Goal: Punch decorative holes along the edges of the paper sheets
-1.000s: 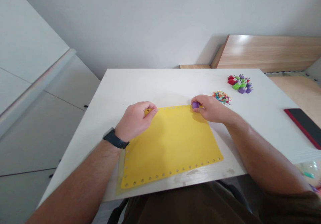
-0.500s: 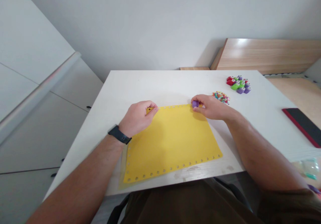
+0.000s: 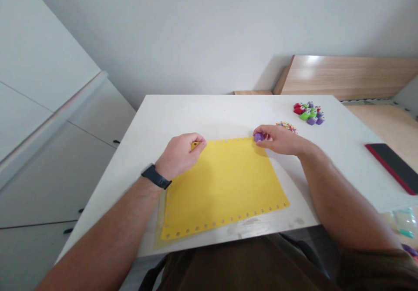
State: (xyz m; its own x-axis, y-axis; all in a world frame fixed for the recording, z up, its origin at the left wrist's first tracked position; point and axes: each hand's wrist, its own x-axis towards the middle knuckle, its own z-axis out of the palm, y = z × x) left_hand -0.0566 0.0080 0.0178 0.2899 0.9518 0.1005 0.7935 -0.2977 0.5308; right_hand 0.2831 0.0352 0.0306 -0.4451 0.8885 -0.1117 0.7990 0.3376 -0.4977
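A yellow sheet of paper (image 3: 225, 182) lies on the white table, with small flower-like holes punched along its edges. My left hand (image 3: 181, 154), with a dark watch (image 3: 156, 177) on its wrist, pinches the sheet's far edge near the far left corner. At the far right corner my right hand (image 3: 281, 139) has its fingers closed round a small purple craft punch (image 3: 258, 137), which sits at the paper's edge. A pale translucent sheet (image 3: 159, 234) shows under the paper on the left.
Red, green and purple craft punches (image 3: 309, 113) stand grouped at the table's far right. A pile of colourful bits (image 3: 287, 127) lies just beyond my right hand. A black and red flat object (image 3: 393, 167) rests at the right edge. White cabinets (image 3: 65, 165) stand on the left.
My right hand has shifted slightly right with the purple punch, turning it a little. My left hand keeps its pinch on the paper. The whole view has tilted slightly.
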